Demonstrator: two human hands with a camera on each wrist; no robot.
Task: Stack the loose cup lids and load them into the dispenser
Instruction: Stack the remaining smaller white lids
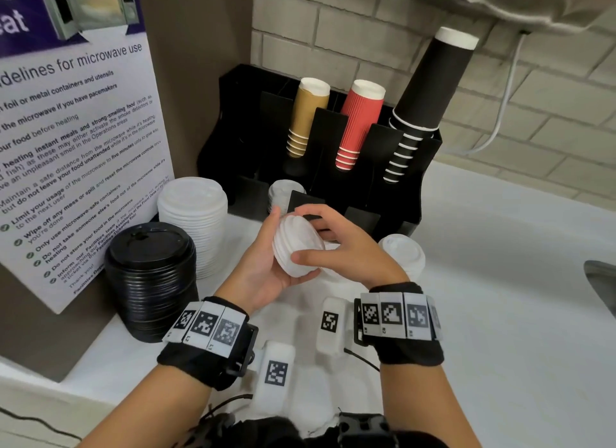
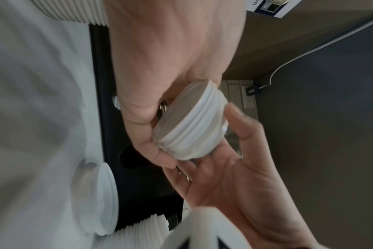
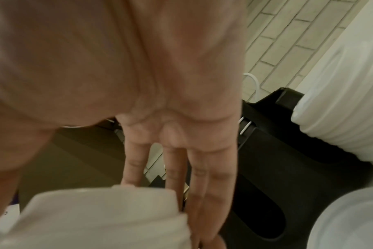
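A short stack of white lids (image 1: 297, 247) is held tilted above the counter, in front of the black dispenser (image 1: 393, 167). My left hand (image 1: 263, 274) cups it from below and the left, fingers curled round its rim. My right hand (image 1: 346, 247) grips it from the right, thumb on the near face and fingers over the far edge. In the left wrist view, the lid stack (image 2: 192, 124) sits between the left hand (image 2: 234, 185) and the right hand (image 2: 160, 67). The right wrist view shows the right hand (image 3: 181, 134) with long fingers over the dispenser (image 3: 277, 168); the held lids are hidden there.
A tall white lid stack (image 1: 193, 221) and a black lid stack (image 1: 150, 281) stand at the left by a microwave sign (image 1: 76, 147). Loose white lids (image 1: 403, 254) lie at the right. Some lids (image 1: 283, 191) sit in a dispenser slot. Cup columns (image 1: 356, 124) fill its top. A sink edge (image 1: 600, 281) shows far right.
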